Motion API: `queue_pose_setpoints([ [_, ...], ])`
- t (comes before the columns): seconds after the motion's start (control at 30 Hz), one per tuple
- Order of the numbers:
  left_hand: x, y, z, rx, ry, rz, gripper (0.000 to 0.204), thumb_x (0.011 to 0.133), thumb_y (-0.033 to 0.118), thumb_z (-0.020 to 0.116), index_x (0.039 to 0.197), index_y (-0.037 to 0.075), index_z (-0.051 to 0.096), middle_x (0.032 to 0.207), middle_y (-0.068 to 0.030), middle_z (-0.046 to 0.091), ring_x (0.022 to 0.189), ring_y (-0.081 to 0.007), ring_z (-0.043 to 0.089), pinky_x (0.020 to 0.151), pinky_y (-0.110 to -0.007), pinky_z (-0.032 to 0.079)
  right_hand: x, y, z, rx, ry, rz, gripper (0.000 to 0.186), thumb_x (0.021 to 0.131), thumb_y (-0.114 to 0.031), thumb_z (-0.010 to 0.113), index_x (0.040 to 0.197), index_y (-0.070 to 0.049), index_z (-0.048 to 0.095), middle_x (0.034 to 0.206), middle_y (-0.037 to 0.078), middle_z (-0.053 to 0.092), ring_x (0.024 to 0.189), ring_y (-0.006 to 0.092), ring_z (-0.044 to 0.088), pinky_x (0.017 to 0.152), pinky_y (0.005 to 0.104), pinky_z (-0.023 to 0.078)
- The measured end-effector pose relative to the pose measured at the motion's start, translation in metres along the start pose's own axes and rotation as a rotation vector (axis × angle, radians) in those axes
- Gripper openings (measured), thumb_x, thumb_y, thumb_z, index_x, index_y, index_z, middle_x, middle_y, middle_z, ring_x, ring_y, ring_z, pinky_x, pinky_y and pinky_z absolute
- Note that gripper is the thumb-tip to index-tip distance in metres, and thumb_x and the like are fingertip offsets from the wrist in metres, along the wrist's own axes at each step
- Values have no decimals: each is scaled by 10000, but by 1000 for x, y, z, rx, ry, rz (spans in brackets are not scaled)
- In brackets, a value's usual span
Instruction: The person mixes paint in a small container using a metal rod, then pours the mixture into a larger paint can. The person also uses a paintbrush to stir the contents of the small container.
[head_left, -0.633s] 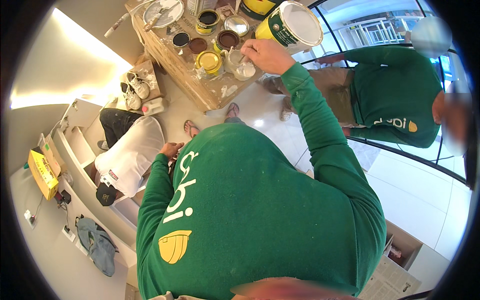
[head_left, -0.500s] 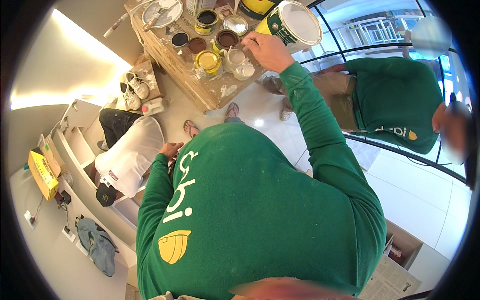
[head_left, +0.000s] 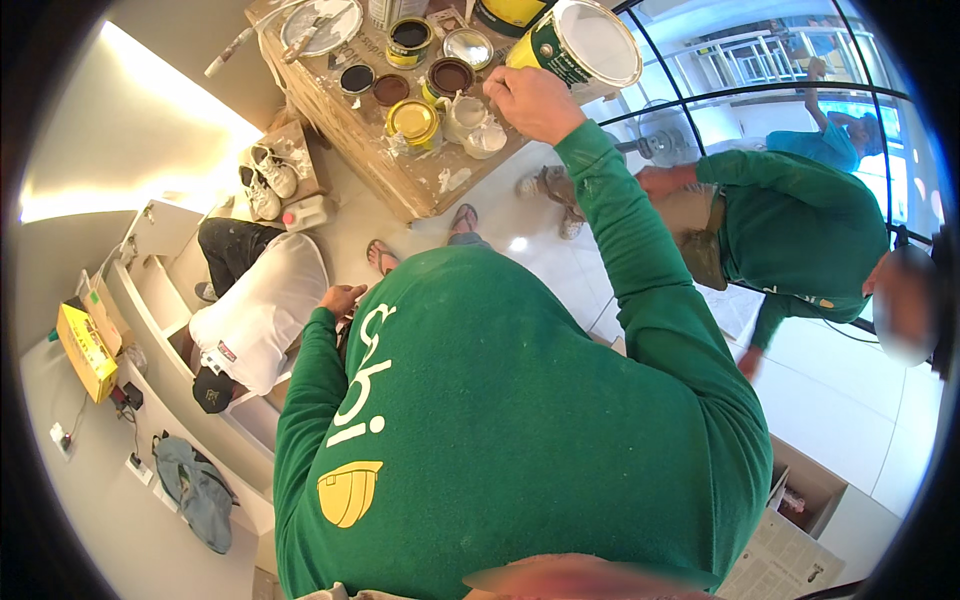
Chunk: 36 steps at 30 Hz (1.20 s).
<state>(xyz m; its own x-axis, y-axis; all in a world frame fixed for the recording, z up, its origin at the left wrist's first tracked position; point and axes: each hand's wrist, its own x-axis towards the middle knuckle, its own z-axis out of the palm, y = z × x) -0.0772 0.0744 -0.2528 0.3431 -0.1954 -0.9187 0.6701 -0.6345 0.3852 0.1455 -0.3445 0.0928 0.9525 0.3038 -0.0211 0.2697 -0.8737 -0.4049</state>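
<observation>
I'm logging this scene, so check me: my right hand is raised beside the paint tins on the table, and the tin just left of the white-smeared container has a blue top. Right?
Not quite: in the head view, that tin has a golden-yellow top, not blue. Your right hand is raised beside the paint tins, as you said.

A pale wall panel (head_left: 150,130) at the upper left carries warm light, brightest along its edges. Below it I register a white cabinet (head_left: 158,290) with open compartments; a white power socket (head_left: 60,434) sits farther left. The floor (head_left: 840,395) is laid in large, pale, glossy tiles. At the upper right I observe glazing in a black grid frame (head_left: 685,101), with bluish daylight and a white slatted structure (head_left: 745,62) beyond. An open-fronted storage unit (head_left: 858,530) occupies the lower right.
</observation>
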Motion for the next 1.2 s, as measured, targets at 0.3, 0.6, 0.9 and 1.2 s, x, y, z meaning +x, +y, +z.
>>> queue_pose_setpoints([
  [0.3,-8,3,-2,6,6,13,674,988,561,677,1389,20,679,1090,-176,739,826,-272,729,696,-418,623,-1,1,2,44,-23,-21,323,1057,-341,577,1103,-61,733,913,114,784,860,339,736,770,429,562],
  [0.6,4,-10,1,-108,-7,3,676,985,560,683,1394,23,673,1072,-159,727,835,-274,719,711,-426,610,0,4,6,84,-30,-35,324,1065,-343,560,1096,-72,735,884,85,791,839,320,745,773,411,569],
  [0.9,0,-10,2,-153,1,-7,670,983,552,695,1398,27,667,1053,-136,723,811,-252,698,702,-415,591,0,1,4,148,7,-19,335,1058,-348,568,1074,-62,743,877,101,786,850,335,744,769,427,566],
  [1.2,14,-24,1,-197,-35,69,679,981,540,710,1402,10,657,1082,-147,731,840,-255,701,712,-421,595,6,5,4,-10,25,-36,336,1049,-347,588,1090,-53,747,895,84,797,832,305,748,760,418,568],
])
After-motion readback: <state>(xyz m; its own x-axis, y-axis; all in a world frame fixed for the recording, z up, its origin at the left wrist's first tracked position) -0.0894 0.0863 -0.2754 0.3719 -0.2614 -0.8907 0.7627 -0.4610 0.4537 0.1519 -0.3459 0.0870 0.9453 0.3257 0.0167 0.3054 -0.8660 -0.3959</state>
